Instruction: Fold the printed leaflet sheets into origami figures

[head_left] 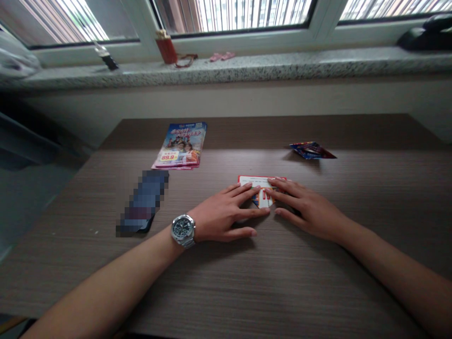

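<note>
A partly folded paper sheet (263, 197), white with a red edge and coloured print, lies on the brown table (226, 292). Its lower part tapers toward the near side. My left hand (226, 213), with a silver watch at the wrist, rests with spread fingers on the left part of the paper. From the right, my right hand (307, 207) lies flat with its fingers apart on the paper's right part. The fingers of both hands hide the paper's side edges.
A stack of printed flyers (181, 146) lies at the back left, with a blurred phone (144, 200) nearer. A folded colourful paper (311, 150) stands up slightly at the back right. Behind, the stone windowsill (268, 68) holds a red container (165, 49) and small items.
</note>
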Available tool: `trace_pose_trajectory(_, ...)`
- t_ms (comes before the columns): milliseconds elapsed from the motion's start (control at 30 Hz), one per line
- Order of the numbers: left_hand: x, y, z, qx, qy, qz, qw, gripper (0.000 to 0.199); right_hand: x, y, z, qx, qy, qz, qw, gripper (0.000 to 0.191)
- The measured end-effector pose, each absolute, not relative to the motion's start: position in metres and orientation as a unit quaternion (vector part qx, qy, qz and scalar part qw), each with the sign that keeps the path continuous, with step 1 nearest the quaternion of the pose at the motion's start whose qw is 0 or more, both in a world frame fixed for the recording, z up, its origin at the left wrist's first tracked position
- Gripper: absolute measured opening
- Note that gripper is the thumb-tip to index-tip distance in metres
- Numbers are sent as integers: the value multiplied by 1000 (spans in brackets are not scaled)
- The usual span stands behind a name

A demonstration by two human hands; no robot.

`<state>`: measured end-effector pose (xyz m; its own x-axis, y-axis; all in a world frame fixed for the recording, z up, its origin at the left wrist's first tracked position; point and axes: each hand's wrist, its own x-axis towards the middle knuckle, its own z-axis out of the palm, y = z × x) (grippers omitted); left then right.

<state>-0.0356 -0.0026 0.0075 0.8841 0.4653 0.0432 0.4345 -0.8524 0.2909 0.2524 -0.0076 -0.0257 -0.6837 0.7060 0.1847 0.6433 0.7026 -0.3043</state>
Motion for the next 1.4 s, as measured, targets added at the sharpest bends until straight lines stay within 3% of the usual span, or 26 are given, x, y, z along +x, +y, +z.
trace_pose_trajectory(200, -40, -1, 9, 961, 222, 58, 157, 51, 252, -8, -26, -371, -911, 109, 142, 52)
trace_pose_trajectory(433, -38, -2, 3, 956, 243, 45, 160, 72, 253, -6, -29, -365, -914, 99, 147, 52)
trace_pose_trajectory(1167, -35, -6, 2, 958, 237, 38, 155, 71, 253, -8, -27, -362, -915, 88, 153, 53)
trace_pose_trajectory(1400, -27, -12, 3, 953, 265, 40, 144, 65, 251, -3, -30, -375, -903, 104, 180, 42)
